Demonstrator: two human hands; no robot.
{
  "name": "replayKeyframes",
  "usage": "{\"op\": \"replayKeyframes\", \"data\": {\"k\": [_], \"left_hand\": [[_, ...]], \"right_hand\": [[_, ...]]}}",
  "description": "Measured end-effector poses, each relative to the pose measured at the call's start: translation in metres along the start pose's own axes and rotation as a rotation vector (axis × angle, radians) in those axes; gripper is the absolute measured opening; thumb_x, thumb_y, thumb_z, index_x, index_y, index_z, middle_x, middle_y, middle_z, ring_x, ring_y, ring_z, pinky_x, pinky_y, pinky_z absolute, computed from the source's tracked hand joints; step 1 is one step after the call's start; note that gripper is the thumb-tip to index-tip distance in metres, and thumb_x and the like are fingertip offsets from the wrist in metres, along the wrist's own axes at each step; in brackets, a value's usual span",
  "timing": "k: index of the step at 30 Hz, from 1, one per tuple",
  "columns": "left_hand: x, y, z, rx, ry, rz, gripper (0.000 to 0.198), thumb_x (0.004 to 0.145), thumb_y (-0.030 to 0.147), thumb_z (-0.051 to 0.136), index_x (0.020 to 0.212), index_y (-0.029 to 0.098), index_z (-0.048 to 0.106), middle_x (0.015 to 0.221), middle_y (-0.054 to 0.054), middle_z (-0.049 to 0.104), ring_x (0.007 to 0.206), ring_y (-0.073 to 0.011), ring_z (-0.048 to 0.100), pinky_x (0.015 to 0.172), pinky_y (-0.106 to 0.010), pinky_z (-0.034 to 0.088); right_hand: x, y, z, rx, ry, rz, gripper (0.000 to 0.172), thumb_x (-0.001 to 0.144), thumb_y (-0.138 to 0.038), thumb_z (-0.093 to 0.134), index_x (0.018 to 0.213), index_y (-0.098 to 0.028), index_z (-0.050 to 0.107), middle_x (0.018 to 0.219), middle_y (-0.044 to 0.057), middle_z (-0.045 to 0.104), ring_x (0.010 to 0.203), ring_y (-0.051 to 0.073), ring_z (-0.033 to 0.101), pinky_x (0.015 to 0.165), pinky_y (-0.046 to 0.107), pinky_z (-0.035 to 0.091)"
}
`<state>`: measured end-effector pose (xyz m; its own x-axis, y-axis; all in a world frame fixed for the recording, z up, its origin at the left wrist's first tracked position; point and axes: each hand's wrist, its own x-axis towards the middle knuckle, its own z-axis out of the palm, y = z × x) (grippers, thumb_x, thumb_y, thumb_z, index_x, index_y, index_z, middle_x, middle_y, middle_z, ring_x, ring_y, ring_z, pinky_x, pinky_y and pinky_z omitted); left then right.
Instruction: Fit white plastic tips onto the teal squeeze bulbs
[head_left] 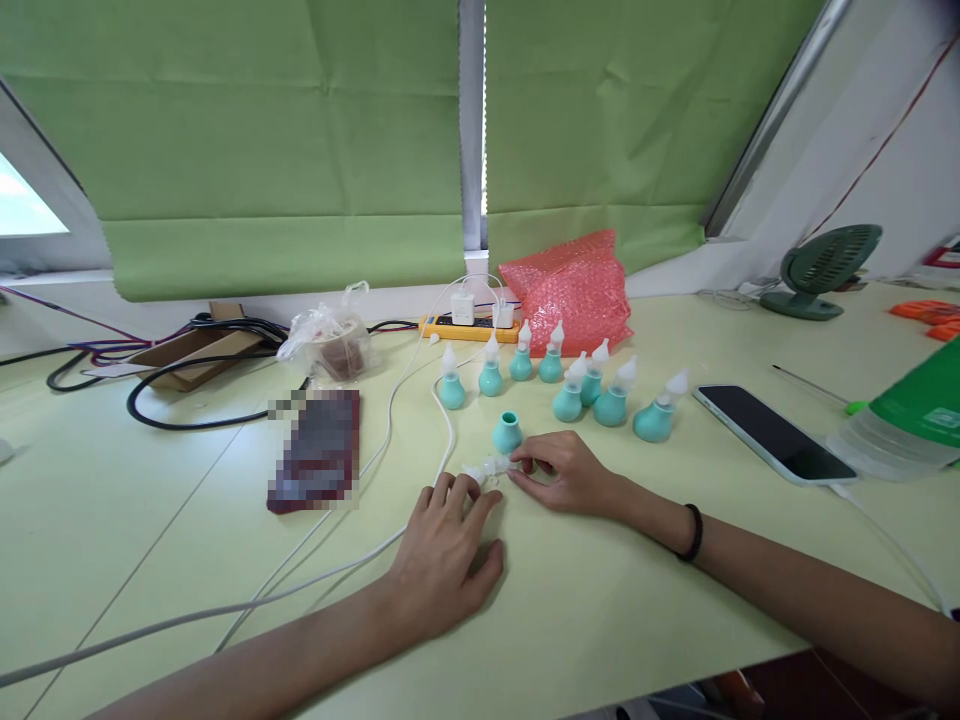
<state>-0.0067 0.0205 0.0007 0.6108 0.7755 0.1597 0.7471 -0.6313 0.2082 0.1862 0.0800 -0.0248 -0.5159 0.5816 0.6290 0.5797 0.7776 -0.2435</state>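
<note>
Small clear plastic nozzle pieces (491,467) lie on the table between my hands. My right hand (561,470) pinches their right end with thumb and forefinger. My left hand (450,545) rests palm down just to the left, thumb apart, fingertips at or touching the left end of the pieces; the exact contact is hidden. Right behind them stands a teal rubber bulb (508,433), its round mouth uncovered and facing up. Farther back are several teal bulb nasal aspirators (611,403) fitted with clear tips, some upright and some leaning right.
Behind are a pink bubble-wrap bag (570,295) and an orange power strip (472,328). White cables (375,550) cross the left side near my left hand. A phone (772,430), a green-labelled container (907,415) and a fan (825,265) stand right; a tape roll (341,345) in plastic sits left.
</note>
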Motion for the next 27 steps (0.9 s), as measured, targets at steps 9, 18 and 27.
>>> {"op": "replayKeyframes", "data": {"k": [9, 18, 27], "left_hand": [[0.000, 0.000, 0.000, 0.027, 0.011, 0.006, 0.033, 0.075, 0.025, 0.040, 0.107, 0.019, 0.047, 0.112, -0.012, 0.041, 0.103, -0.0285, 0.036, 0.080, -0.045, 0.035], [-0.001, -0.002, 0.001, -0.020, 0.029, 0.037, 0.031, 0.075, 0.023, 0.041, 0.104, 0.019, 0.048, 0.104, -0.010, 0.044, 0.096, -0.0259, 0.039, 0.077, -0.042, 0.038], [-0.001, -0.001, 0.001, -0.045, 0.053, 0.045, 0.029, 0.074, 0.021, 0.042, 0.102, 0.020, 0.049, 0.102, -0.009, 0.045, 0.096, -0.0253, 0.039, 0.077, -0.042, 0.039]], "right_hand": [[0.003, -0.001, -0.003, -0.058, 0.192, -0.097, 0.005, 0.070, -0.015, 0.054, 0.074, -0.016, 0.056, 0.053, -0.002, 0.051, 0.048, 0.008, 0.045, 0.046, 0.020, 0.036], [0.019, 0.019, -0.032, -0.401, 0.503, 0.060, 0.042, 0.064, -0.021, 0.059, 0.104, -0.019, 0.046, 0.106, 0.010, 0.043, 0.097, 0.023, 0.043, 0.076, 0.037, 0.043], [0.017, 0.033, -0.026, -0.539, 0.247, 0.330, 0.058, 0.066, -0.026, 0.054, 0.119, -0.020, 0.031, 0.129, 0.012, 0.017, 0.114, 0.033, 0.025, 0.082, 0.050, 0.036]]}}
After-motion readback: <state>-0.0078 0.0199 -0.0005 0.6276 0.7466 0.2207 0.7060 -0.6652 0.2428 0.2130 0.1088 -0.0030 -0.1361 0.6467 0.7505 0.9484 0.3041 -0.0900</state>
